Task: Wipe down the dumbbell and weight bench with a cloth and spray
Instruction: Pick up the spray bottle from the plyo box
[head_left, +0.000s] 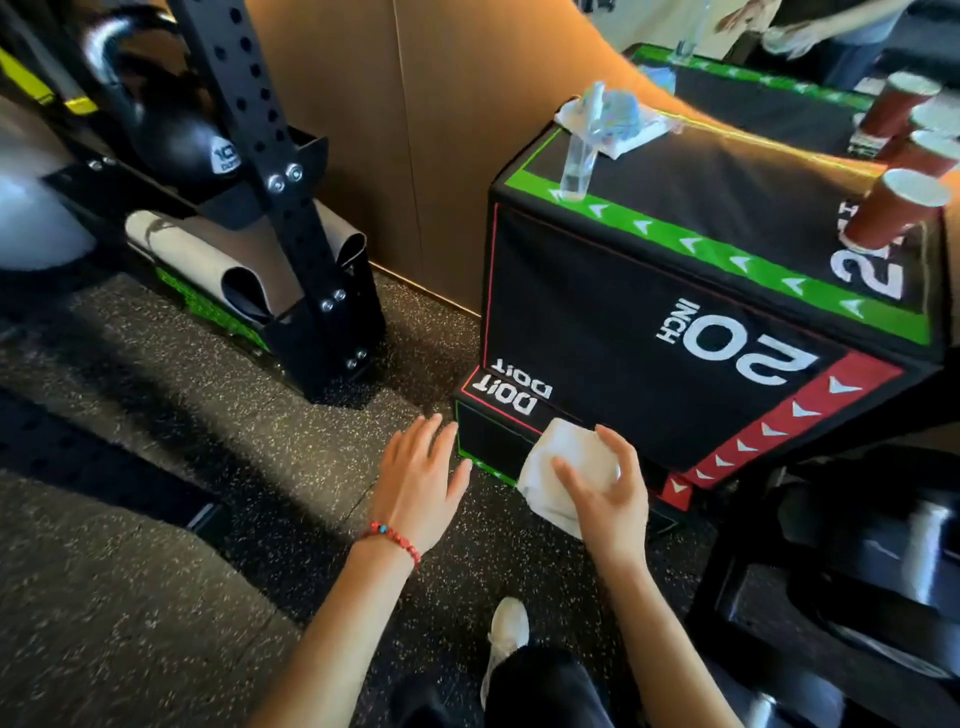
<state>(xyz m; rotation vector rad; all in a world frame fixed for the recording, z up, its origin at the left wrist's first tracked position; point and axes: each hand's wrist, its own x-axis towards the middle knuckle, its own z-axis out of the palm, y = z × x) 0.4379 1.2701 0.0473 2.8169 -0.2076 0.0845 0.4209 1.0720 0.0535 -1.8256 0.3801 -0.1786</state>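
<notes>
Cloth (563, 475) — white, bunched, gripped by curled fingers of right hand (605, 496) just beside black box (675, 332). Left hand (421, 480) — fingers straight, slightly spread, empty. Spray bottle (587, 150), blurred, seemingly atop box.

Black padded jump box (649, 332) with green and red edging, standing on speckled rubber floor (156, 519). Red paper cups (893, 213) lying tilted at its right end. Left: black steel rack (291, 208), kettlebell (176, 140), rolled mats (228, 265) beneath.
</notes>
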